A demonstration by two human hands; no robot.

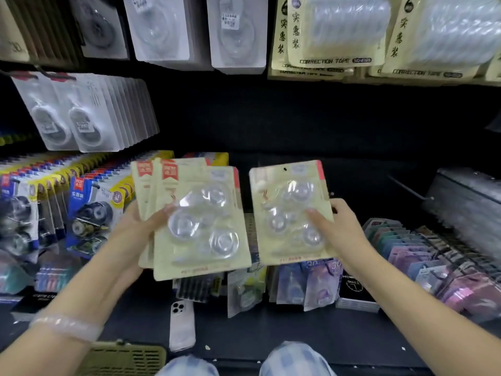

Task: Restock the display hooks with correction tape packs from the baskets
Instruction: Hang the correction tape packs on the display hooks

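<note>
while my left hand [135, 226] clamps the stack [189, 213], my right hand [333, 226] pinches one pack [290, 213]; missing its hang hole [285, 169] could drop it.

packs [291, 213]: matt cream card, glossy clear plastic blisters | basket [122, 358]: olive plastic mesh

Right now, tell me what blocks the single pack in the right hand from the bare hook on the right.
Nothing visible: the single pack, held by the right hand, has dark open space between it and the bare hook.
</note>
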